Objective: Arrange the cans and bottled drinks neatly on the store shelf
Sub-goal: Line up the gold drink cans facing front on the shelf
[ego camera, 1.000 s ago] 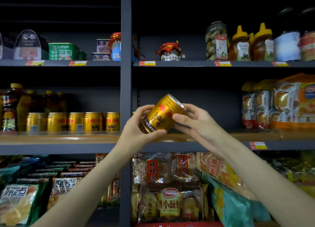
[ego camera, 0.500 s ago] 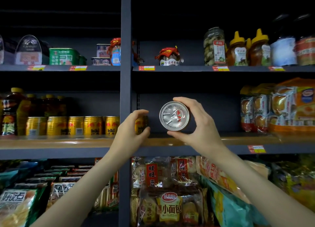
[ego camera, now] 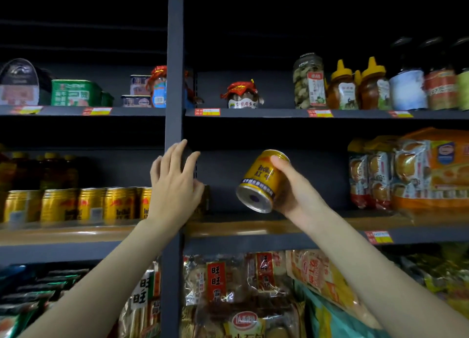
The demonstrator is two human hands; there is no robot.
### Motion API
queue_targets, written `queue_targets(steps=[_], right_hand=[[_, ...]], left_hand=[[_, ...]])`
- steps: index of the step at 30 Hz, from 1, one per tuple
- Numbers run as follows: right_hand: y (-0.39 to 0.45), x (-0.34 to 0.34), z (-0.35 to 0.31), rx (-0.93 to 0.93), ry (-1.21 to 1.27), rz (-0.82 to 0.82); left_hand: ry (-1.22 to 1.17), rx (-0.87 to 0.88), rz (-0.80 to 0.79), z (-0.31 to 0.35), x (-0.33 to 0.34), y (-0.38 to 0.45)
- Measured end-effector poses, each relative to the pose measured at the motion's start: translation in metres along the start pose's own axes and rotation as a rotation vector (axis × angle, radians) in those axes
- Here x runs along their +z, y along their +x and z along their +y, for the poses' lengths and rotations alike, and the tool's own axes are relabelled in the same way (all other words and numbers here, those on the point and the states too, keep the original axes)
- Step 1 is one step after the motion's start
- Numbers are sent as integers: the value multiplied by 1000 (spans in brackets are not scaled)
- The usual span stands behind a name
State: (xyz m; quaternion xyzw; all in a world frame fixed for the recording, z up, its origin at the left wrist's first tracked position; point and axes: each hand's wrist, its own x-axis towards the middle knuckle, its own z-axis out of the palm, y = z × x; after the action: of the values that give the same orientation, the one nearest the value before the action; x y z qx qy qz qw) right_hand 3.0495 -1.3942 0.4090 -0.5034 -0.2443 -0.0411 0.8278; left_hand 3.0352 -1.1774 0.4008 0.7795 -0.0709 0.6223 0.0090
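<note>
Right hand gripping tilted gold can

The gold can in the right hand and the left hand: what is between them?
In the head view only bare dark shelf back panel shows between the gold can and the left hand.

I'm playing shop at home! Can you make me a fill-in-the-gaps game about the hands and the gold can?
1. The gold can is held by the ____ hand.
2. The end of the held can turned toward the camera is its ____.
3. The left hand holds ____.
4. The row of gold cans stands to the ____ of the dark upright post.

Missing words: right; bottom; nothing; left
</note>
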Motion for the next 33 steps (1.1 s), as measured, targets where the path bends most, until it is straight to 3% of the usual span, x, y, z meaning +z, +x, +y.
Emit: queue_targets(steps=[3, 5, 13, 16, 18, 20, 22, 24, 27, 33], right_hand=[[28, -6, 0, -185, -572, 160], [47, -11, 3, -196, -822, 207], [91, -39, 15, 85, -1254, 174], [105, -33, 15, -3, -1491, 128], [112, -11, 18, -253, -1477, 48], [116, 19, 28, -390, -1379, -175], [123, 48, 45, -290, -1337, -425], [137, 66, 64, -117, -1294, -565], [156, 81, 90, -7, -1187, -550], [153, 88, 94, -110, -1134, -346]], left_hand=[[157, 76, -2, -10, 21, 1], [170, 93, 22, -16, 28, -3], [7, 1, 175, -17, 28, -9], [-21, -32, 225, -18, 31, -9], [-6, -27, 239, -19, 31, -9], [7, -27, 237, -18, 31, -9], [19, -24, 235, -19, 32, -8], [33, -16, 241, -20, 33, -7], [33, -18, 249, -21, 35, -7], [-35, -37, 249, -18, 32, -7]])
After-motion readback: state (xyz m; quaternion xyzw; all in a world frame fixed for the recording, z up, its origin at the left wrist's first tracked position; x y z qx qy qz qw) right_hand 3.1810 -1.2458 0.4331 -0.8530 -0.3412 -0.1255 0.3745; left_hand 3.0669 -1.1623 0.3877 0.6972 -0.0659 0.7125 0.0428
